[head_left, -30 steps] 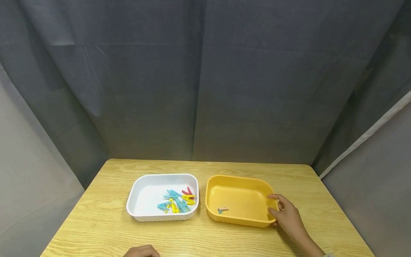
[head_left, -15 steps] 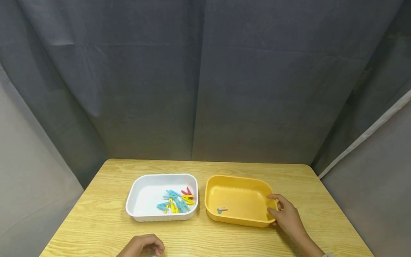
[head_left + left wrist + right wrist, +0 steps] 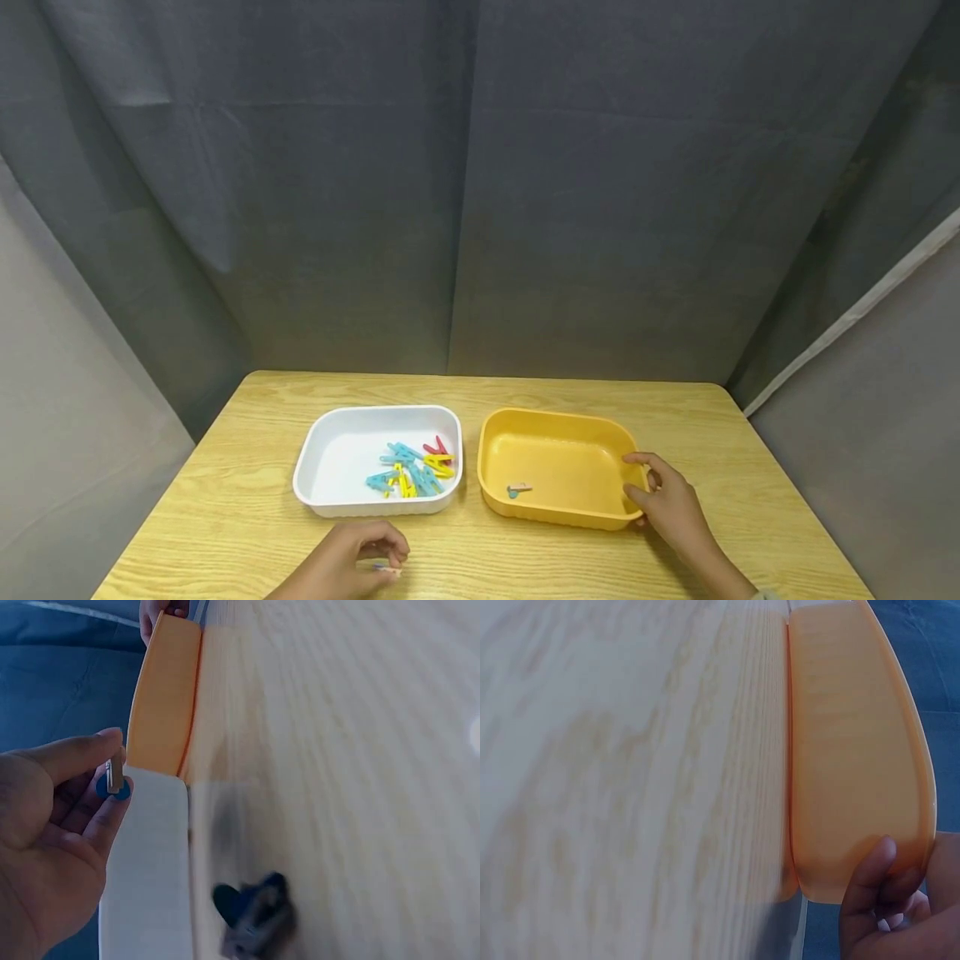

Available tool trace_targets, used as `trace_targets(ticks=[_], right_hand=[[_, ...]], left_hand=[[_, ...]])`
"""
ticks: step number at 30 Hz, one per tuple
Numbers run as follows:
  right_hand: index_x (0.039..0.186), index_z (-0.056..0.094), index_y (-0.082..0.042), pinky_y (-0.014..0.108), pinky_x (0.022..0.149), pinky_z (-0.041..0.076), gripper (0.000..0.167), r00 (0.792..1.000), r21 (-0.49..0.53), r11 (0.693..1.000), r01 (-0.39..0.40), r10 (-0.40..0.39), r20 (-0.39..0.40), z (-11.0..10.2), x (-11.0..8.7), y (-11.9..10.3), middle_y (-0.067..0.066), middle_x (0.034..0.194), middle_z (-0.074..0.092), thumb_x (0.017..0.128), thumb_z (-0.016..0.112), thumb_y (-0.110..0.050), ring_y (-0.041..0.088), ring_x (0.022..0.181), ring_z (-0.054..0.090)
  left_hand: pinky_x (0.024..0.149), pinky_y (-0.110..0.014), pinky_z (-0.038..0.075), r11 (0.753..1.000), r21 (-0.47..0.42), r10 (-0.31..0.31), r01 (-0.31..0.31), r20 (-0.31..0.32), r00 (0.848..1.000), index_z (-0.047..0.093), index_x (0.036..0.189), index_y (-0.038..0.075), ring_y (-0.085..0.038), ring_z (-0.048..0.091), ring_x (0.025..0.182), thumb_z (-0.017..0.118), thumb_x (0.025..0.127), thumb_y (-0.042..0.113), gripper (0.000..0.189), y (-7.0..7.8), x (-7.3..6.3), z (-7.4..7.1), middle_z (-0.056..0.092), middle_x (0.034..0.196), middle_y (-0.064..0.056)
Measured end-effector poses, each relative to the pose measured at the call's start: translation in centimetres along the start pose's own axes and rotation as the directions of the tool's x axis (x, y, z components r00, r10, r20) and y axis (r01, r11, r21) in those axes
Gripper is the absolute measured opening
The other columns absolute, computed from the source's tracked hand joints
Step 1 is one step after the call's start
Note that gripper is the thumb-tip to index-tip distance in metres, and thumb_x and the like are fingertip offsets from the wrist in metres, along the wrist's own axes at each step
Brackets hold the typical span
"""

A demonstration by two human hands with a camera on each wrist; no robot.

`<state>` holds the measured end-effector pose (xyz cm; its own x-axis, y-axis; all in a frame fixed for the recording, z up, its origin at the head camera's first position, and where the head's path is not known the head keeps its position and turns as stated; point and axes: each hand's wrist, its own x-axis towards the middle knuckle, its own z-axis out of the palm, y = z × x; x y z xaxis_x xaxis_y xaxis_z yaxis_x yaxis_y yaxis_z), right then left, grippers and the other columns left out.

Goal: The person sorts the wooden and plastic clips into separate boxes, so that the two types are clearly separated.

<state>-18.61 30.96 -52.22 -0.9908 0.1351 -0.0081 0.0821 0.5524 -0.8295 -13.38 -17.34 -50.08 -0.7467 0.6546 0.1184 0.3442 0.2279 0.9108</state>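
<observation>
My left hand point(image 3: 339, 560) pinches a small wooden clothespin point(image 3: 114, 774) with a round blue decoration, a little in front of the white tray point(image 3: 335, 467). In the left wrist view the thumb lies on one side of it and the fingers on the other. Below that hand on the table, a blurred clump of wooden pieces with dark blue shapes point(image 3: 256, 919) shows. At the right, my right hand point(image 3: 673, 507) grips the end rim of the yellow tray point(image 3: 573, 462), thumb and fingers on either side of its wall. One small clothespin point(image 3: 517, 490) with a teal decoration lies inside that tray.
Blue, yellow and red plastic clothespins point(image 3: 411, 472) lie heaped in the right half of the white tray. Both trays stand side by side with a narrow gap, on a wooden table point(image 3: 225, 517). Grey curtains point(image 3: 585, 208) hang behind and at the sides.
My left hand has come up from the bottom edge and moved forward and right, with the small clothespin now showing in its fingers. The right hand and the trays stay put.
</observation>
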Motion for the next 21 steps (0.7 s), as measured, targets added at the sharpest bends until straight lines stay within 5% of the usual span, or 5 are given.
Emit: trace_targets(ticks=[5,12,21], right_hand=[[0.135,0.060,-0.006,0.032,0.052,0.056,0.045,1.000,0.000,1.000,0.002,-0.002,0.003,0.0,0.1,0.1,0.003,0.080,0.035,0.092,0.071,-0.003,0.012,0.052,0.047],[0.135,0.061,-0.005,0.031,0.051,0.055,0.045,1.000,0.005,1.000,0.009,-0.009,0.001,0.0,0.1,0.0,0.003,0.080,0.035,0.091,0.071,-0.002,0.013,0.052,0.049],[0.134,0.061,-0.005,0.031,0.050,0.055,0.045,1.000,0.004,1.000,0.011,-0.011,-0.004,0.0,0.0,0.0,0.003,0.080,0.035,0.091,0.071,-0.002,0.013,0.051,0.049]], left_hand=[[0.089,-0.026,0.057,0.994,0.099,0.047,-0.043,-0.040,0.998,0.070,0.108,0.009,-0.005,0.066,0.094,0.078,0.087,0.000,0.023,1.0,1.8,0.4,0.071,0.101,-0.006],[0.092,-0.024,0.055,0.996,0.042,-0.078,0.082,-0.095,0.992,0.071,0.107,0.017,-0.009,0.069,0.095,0.079,0.087,0.002,0.026,2.5,4.3,0.9,0.071,0.102,0.000],[0.092,-0.024,0.055,0.998,0.042,-0.050,0.056,-0.125,0.991,0.072,0.105,0.013,-0.011,0.068,0.093,0.080,0.086,0.001,0.024,3.5,8.1,1.8,0.072,0.102,-0.006]])
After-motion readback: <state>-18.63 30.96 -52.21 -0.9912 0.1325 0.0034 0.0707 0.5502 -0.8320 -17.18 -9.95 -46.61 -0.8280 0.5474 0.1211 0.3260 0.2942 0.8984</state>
